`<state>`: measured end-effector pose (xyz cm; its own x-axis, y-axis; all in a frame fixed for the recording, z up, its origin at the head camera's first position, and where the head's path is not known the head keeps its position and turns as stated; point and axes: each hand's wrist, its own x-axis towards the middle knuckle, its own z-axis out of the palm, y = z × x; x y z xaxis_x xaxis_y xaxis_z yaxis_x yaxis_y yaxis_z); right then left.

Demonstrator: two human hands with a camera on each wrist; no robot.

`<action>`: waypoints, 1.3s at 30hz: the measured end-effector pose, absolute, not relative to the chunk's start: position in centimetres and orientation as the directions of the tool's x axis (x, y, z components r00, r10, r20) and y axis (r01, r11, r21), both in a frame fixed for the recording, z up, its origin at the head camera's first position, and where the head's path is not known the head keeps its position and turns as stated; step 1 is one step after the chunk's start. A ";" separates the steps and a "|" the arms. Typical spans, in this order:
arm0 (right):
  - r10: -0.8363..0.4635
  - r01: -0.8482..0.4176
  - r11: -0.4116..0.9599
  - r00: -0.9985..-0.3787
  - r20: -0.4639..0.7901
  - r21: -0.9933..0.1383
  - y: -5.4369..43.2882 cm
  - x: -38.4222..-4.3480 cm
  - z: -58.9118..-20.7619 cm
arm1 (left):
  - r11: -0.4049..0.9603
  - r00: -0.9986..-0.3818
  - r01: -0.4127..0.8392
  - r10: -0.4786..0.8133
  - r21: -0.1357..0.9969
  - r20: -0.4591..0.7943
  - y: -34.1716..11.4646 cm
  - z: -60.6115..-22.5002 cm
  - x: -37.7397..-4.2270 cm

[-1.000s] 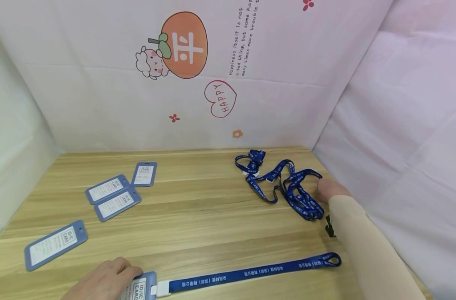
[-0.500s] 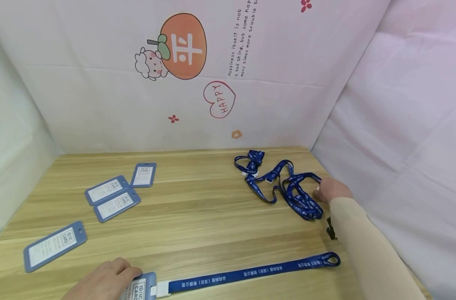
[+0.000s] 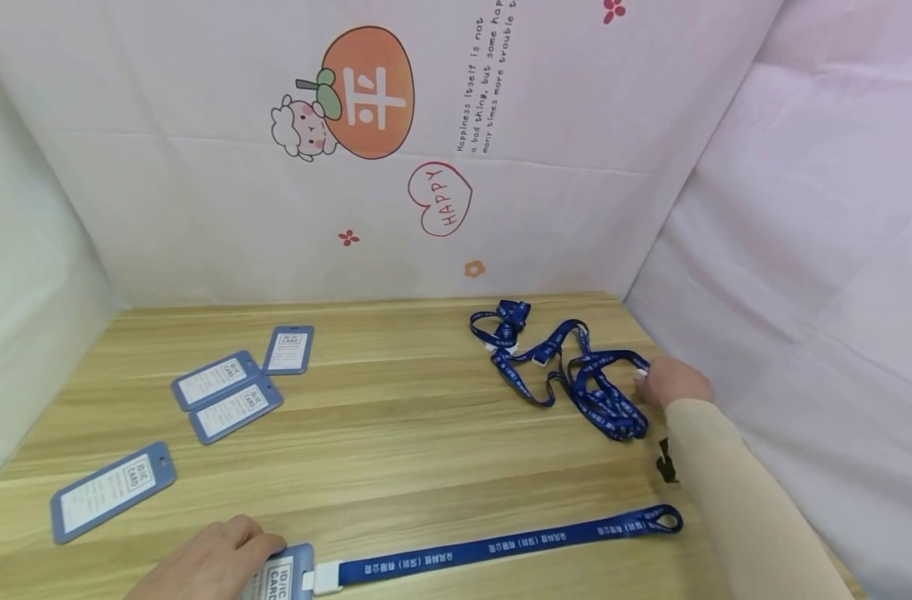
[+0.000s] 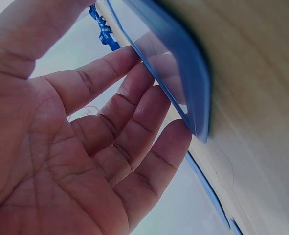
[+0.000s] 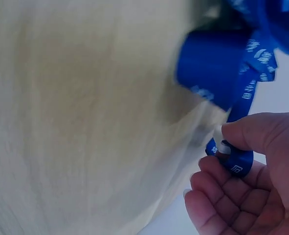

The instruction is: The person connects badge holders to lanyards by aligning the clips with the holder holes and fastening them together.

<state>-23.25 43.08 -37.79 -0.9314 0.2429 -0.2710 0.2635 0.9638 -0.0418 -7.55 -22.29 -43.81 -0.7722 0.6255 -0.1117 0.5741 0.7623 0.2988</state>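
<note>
My left hand (image 3: 208,560) rests on a blue badge holder (image 3: 300,562) at the front edge, its fingertips touching the holder's rim in the left wrist view. The holder's white clip (image 3: 326,577) joins it to a blue lanyard (image 3: 501,546) laid out straight to the right. At the right side, my right hand (image 3: 677,383) pinches the end of another blue lanyard (image 5: 239,161) between thumb and forefinger, a small white piece (image 5: 223,147) showing at the thumb tip. This lanyard runs into a tangled heap of lanyards (image 3: 609,408) lying on the table.
Several blue badge holders (image 3: 216,379) lie at the back left, with one badge holder (image 3: 113,492) nearer the front. A bunched lanyard (image 3: 512,315) sits at the back of the heap. A black object (image 3: 665,462) lies by my right sleeve. White cloth walls surround the wooden table (image 3: 396,450).
My right hand has shifted slightly to the right with the lanyard end, and a white piece now shows at its fingertips. The left hand and the laid-out lanyard have stayed still.
</note>
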 end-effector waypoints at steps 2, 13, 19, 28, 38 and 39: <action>0.228 0.255 0.964 -0.937 -0.263 -0.072 43.1 -23.0 -37.5 | 0.765 -0.774 0.572 0.623 0.296 -0.113 -22.2 -43.7 -7.5; 0.133 0.186 0.957 -0.963 -0.234 -0.222 42.6 -21.9 -36.4 | 0.754 -0.768 0.591 0.635 0.288 -0.085 -22.0 -43.5 -7.4; 0.106 0.155 0.947 -0.977 -0.185 -0.280 42.0 -21.6 -36.2 | 0.749 -0.766 0.593 0.638 0.295 -0.078 -22.1 -43.7 -7.4; 0.118 0.099 0.890 -0.993 0.014 -0.445 40.7 -21.0 -35.3 | 0.761 -0.767 0.574 0.629 0.304 -0.127 -22.2 -44.0 -7.6; 0.171 0.014 0.793 -0.965 0.200 -0.609 37.7 -19.8 -32.4 | 0.757 -0.762 0.586 0.636 0.288 -0.121 -22.2 -43.9 -7.6; 0.177 0.008 0.782 -0.962 0.209 -0.623 37.4 -19.7 -32.1 | 0.758 -0.763 0.585 0.635 0.289 -0.122 -22.2 -43.8 -7.6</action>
<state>-19.68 37.41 -32.05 -0.9618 0.1767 0.2092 0.0083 0.7823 -0.6228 -7.57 -22.18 -43.82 -0.7626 0.6352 -0.1223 0.5848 0.7578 0.2895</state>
